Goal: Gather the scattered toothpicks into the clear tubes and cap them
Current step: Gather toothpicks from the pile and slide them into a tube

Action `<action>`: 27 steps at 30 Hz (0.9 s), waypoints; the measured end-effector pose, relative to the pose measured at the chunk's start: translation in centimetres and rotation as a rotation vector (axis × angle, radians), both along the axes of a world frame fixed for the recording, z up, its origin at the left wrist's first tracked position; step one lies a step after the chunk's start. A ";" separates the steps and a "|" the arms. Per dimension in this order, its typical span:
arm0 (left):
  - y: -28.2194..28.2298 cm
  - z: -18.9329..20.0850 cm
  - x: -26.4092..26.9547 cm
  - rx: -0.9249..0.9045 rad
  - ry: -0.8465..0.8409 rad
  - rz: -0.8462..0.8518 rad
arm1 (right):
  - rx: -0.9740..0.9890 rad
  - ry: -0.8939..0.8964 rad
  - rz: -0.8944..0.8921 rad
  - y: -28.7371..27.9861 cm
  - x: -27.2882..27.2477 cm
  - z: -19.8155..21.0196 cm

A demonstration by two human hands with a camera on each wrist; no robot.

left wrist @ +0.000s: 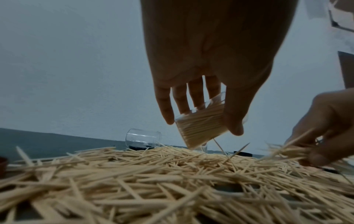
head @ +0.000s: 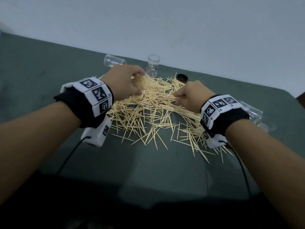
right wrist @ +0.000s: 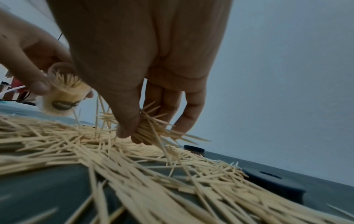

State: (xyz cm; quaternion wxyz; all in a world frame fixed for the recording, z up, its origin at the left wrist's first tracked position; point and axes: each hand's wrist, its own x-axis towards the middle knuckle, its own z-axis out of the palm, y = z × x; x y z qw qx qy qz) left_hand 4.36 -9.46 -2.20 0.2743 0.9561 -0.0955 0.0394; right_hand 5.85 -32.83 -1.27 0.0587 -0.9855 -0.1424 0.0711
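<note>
left hand (head: 124, 82) gripping full tube (head: 141, 83) above toothpick pile (head: 148, 116) | right hand (head: 189, 96) pinching a bundle (right wrist: 151, 128) from pile

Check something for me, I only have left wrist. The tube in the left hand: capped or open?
Observer: Open. The right wrist view looks into the mouth of the held tube in the left hand. There is no cap, and toothpick tips show at the rim.
Operator: I see one empty tube lying behind the pile. Any others?
Observer: Two more in the head view. An upright tube stands at the back with a few toothpicks in it. A third tube lies on its side, far right of the toothpick pile.
</note>
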 end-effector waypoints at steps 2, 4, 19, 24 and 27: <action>0.1 -0.1 0.1 0.030 -0.001 0.003 | 0.013 -0.020 0.008 -0.1 -0.1 0.4; 0.1 -0.1 0.1 0.058 -0.002 0.008 | 0.021 -0.039 0.018 0.0 -0.2 0.9; -1.5 -0.1 -0.7 0.199 -0.013 -0.013 | -0.024 -0.058 0.139 3.2 -1.7 2.7; -2.6 0.0 -1.2 0.085 0.007 -0.039 | -0.076 -0.099 0.175 4.2 -1.8 1.7; -2.5 -0.2 -1.2 0.011 0.038 -0.018 | -0.054 -0.129 0.153 4.4 -1.9 1.5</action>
